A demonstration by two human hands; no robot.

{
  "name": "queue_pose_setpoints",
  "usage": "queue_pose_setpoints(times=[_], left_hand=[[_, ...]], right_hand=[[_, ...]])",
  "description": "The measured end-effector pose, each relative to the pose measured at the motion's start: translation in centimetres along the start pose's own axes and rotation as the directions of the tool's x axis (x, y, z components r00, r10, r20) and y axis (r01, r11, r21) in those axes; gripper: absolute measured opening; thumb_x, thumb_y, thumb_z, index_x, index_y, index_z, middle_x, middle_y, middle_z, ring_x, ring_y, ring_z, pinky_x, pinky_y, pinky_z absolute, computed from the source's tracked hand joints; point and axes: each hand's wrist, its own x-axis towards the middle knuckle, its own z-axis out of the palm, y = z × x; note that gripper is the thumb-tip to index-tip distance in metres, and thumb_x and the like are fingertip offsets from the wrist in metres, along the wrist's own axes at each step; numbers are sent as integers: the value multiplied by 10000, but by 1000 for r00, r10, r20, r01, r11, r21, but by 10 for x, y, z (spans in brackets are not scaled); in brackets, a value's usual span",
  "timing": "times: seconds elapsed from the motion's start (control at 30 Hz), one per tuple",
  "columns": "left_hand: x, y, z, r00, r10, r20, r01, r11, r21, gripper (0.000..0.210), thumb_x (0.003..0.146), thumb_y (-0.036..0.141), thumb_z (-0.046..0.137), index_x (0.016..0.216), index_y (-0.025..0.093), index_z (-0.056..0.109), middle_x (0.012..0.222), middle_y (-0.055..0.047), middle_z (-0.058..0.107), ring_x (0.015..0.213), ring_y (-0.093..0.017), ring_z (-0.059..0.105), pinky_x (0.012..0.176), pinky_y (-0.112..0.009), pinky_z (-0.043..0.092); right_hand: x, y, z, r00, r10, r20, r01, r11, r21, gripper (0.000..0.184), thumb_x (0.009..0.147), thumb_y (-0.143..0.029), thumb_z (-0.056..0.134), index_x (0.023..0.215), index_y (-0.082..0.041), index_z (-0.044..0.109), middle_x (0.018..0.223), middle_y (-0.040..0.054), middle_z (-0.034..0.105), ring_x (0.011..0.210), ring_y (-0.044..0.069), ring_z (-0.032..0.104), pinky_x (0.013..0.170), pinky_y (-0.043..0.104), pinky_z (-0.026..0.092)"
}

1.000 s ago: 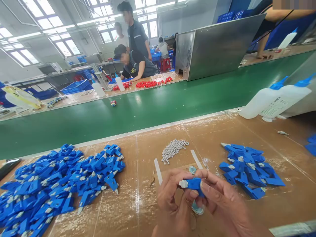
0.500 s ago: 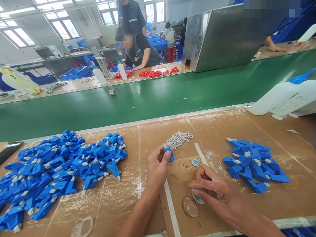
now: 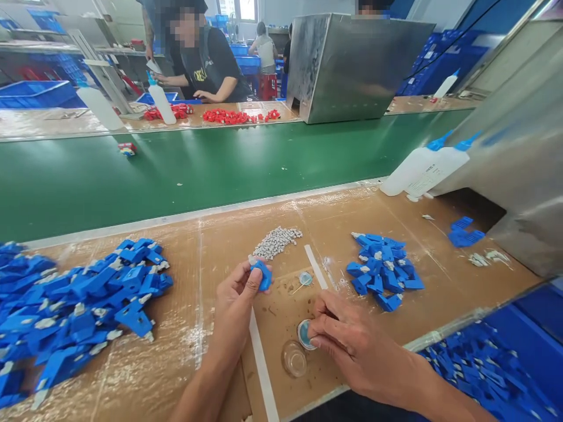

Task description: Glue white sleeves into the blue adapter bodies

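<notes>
Between the thumb and fingers of my left hand (image 3: 237, 296) is a blue plastic part (image 3: 264, 276) with a whitish tip. My right hand (image 3: 352, 340) is closed, its fingertips at the right edge of a small round dish (image 3: 303, 334) with teal contents. Whether those fingers pinch anything is hidden. A clear round lid (image 3: 294, 359) lies just below the dish. Above it, a small teal disc (image 3: 305, 278) lies beside a thin stick. Beyond my left hand is a heap of small grey pieces (image 3: 277, 241).
A large pile of blue parts (image 3: 88, 299) spreads at left, a smaller one (image 3: 385, 266) at right. White bottles (image 3: 422, 170) stand by a metal housing (image 3: 523, 152). A green conveyor (image 3: 220, 164) crosses ahead; people sit beyond it. A blue bin (image 3: 519, 340) is at lower right.
The view has turned right, so things sit further left and the blue bin shows. My left hand still holds the blue part. My right fingers have shifted from over the dish to its right edge.
</notes>
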Motion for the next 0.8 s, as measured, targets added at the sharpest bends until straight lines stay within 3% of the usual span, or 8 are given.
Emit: queue_pose_setpoints(times=[0.1, 0.2, 0.33, 0.43, 0.53, 0.63, 0.8], left_hand=[[-3, 3, 5, 990, -119, 76, 129, 979, -159, 508, 833, 515, 971, 1110, 110, 841, 935, -103, 798, 764, -150, 696, 652, -212, 562], [-4, 3, 9, 956, -233, 177, 277, 917, -287, 512, 795, 473, 1013, 1091, 89, 846, 887, -105, 801, 729, -138, 714, 604, -176, 553], [-3, -3, 11, 915, -316, 252, 391, 849, -356, 501, 768, 446, 1041, 1051, 80, 849, 885, -111, 812, 731, -139, 748, 612, -164, 566], [-4, -8, 11, 901, -329, 282, 418, 831, -367, 483, 794, 454, 1025, 1045, 82, 847, 885, -113, 813, 729, -144, 761, 613, -167, 569], [-5, -10, 11, 892, -325, 313, 429, 825, -366, 476, 826, 462, 1002, 1066, 82, 849, 865, -108, 804, 726, -148, 766, 617, -174, 567], [-5, -13, 10, 878, -326, 349, 448, 817, -364, 476, 830, 470, 997, 1073, 88, 849, 865, -104, 802, 718, -151, 766, 616, -186, 564], [-5, -20, 9, 866, -327, 380, 465, 806, -366, 464, 859, 489, 968, 1075, 98, 842, 857, -109, 799, 699, -153, 752, 601, -199, 556]], right_hand=[[0, -1, -4, 999, 14, 31, -15, 999, 40, 230, 1117, -102, 511, 1003, -227, 666, 1038, 64, 644, 888, 217, 617, 760, 352, 479], [3, 1, -9, 994, 110, 17, -111, 976, 185, 253, 1171, -230, 492, 976, -247, 653, 980, 43, 661, 893, 222, 639, 805, 354, 500], [10, 13, -12, 948, 316, 28, -287, 816, 501, 376, 1167, -524, 550, 951, -247, 684, 892, 15, 635, 810, 207, 593, 739, 322, 494], [20, 23, -13, 925, 377, 39, -308, 688, 657, 445, 1110, -631, 619, 940, -233, 724, 857, 12, 615, 748, 187, 528, 676, 297, 463], [32, 29, -15, 923, 384, 11, -274, 638, 720, 460, 1080, -653, 658, 908, -234, 735, 842, 12, 621, 712, 173, 520, 645, 283, 461], [46, 28, -16, 928, 366, -78, -221, 704, 675, 396, 1100, -601, 658, 925, -254, 739, 837, 11, 646, 732, 180, 578, 659, 273, 503], [70, 13, -12, 929, 264, -261, -129, 888, 441, 313, 1134, -513, 641, 945, -281, 735, 868, 25, 732, 770, 207, 684, 723, 292, 591]])
